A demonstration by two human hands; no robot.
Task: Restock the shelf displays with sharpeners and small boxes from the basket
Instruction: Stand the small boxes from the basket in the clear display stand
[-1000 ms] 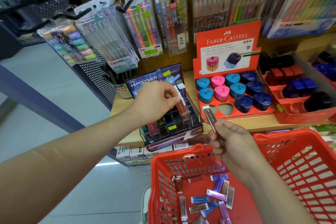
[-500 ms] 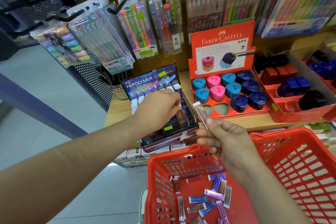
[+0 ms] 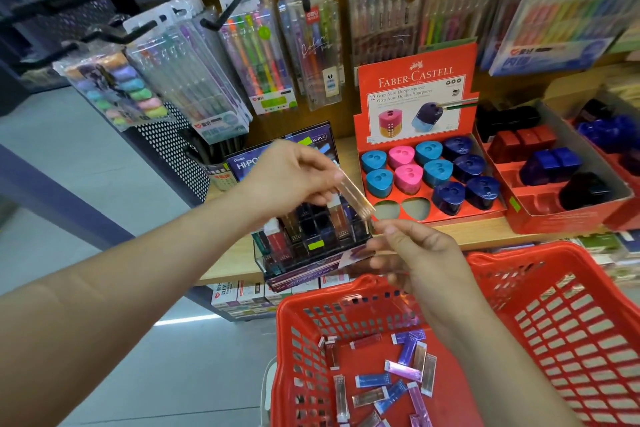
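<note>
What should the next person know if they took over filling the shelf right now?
Left grip: pinches the top end of a small clear box.
Right grip: pinches the same box's lower end.
Things: the red basket below holds about a dozen more small boxes. No sharpeners show in it.
Done: the black display case already has some boxes in its slots. The sharpener display shows ten sharpeners, with two front slots empty.
Left: put this box into the case, then the rest from the basket.
</note>
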